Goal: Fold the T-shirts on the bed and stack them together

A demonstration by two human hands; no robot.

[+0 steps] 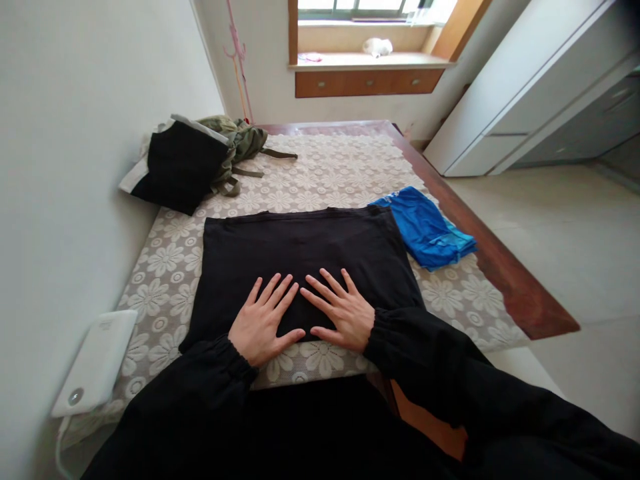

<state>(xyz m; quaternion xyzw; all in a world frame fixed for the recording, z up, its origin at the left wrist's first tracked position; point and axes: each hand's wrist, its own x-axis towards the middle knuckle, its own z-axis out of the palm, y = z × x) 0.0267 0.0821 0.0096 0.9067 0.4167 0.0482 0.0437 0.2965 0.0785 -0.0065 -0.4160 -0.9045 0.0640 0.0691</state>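
Note:
A black garment (305, 257) lies spread flat on the bed, folded into a wide rectangle. My left hand (265, 320) rests palm down on its near edge with the fingers apart. Beside it, my right hand (340, 310) also lies flat on the black cloth, fingers spread, fingertips almost meeting those of the left. Neither hand grips anything. Both arms wear black sleeves with gathered cuffs.
The bed has a white lace floral cover (330, 167) and a dark wooden frame (500, 267). A folded blue garment (427, 227) lies right of the black one. A black-and-white piece and an olive garment (200, 153) are piled at the far left. A white device (95, 363) sits by the wall.

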